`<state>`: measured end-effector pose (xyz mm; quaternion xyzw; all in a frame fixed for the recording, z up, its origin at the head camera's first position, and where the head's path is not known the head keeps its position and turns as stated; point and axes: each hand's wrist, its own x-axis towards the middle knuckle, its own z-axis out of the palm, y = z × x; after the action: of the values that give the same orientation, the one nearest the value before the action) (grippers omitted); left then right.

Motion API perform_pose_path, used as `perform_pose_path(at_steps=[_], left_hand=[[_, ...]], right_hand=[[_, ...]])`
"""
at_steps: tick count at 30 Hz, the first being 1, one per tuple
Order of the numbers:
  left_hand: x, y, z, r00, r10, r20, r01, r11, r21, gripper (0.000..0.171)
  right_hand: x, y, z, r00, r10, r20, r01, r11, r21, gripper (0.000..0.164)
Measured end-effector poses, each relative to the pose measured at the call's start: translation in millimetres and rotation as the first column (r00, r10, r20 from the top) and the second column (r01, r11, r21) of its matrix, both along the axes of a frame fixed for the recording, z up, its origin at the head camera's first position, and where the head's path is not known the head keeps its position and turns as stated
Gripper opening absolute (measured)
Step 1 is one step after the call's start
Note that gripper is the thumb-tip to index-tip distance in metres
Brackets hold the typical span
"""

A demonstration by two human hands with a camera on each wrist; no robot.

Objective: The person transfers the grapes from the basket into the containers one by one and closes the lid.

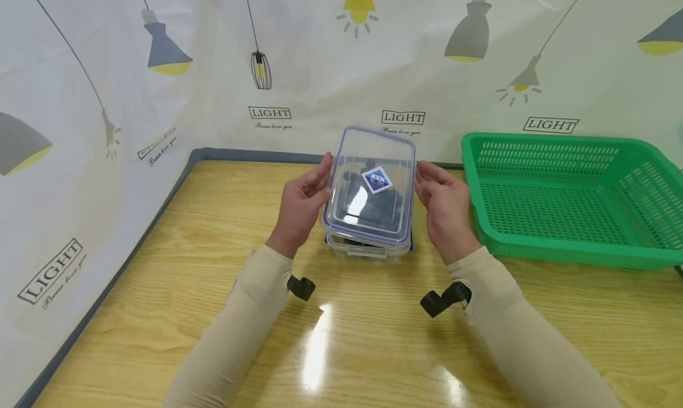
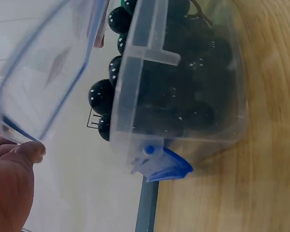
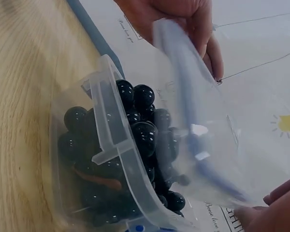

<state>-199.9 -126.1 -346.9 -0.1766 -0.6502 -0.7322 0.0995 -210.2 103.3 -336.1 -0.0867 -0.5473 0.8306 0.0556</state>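
A clear lid with a blue seal and a BXH sticker is held tilted above a clear plastic food container. My left hand grips the lid's left edge, its thumb showing at the rim in the left wrist view. At the opposite edge, my right hand holds the lid with its fingertips. Shiny dark grapes fill the container and bulge above its rim, with a brownish stem visible through the wall. A blue side clip hangs out from the container.
To the right stands a green perforated basket, close to my right hand. Behind the wooden table rises a white backdrop printed with lamps; it also runs along the left side.
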Motion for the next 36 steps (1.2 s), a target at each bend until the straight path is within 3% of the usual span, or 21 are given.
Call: perform_pose_path(at_steps=[8, 15, 21, 31, 36], left_hand=[[-4.2, -2, -8.2, 0.991, 0.027, 0.131, -0.013, 0.995, -0.102, 0.049], [-7.5, -2, -10.0, 0.982, 0.019, 0.190, 0.010, 0.988, -0.152, 0.049], [-9.0, -1, -10.4, 0.970, 0.051, 0.236, 0.006, 0.973, -0.231, 0.050], [-15.0, 1, -15.6, 0.957, 0.089, 0.275, 0.014, 0.937, -0.349, 0.052], [-15.1, 0, -19.7, 0.949, 0.077, 0.304, 0.047, 0.923, -0.382, 0.054]], right_hand=[[-1.7, 2, -4.5, 1.000, 0.014, 0.018, -0.013, 1.000, -0.012, 0.045], [-1.7, 5, -10.7, 0.997, 0.078, -0.027, -0.074, 0.991, 0.109, 0.047], [-4.5, 7, -22.3, 0.988, 0.145, -0.048, -0.134, 0.973, 0.190, 0.051], [-9.5, 3, -28.2, 0.993, 0.114, -0.036, -0.104, 0.974, 0.201, 0.049], [-11.3, 3, -32.6, 0.993, 0.121, 0.017, -0.122, 0.967, 0.226, 0.049]])
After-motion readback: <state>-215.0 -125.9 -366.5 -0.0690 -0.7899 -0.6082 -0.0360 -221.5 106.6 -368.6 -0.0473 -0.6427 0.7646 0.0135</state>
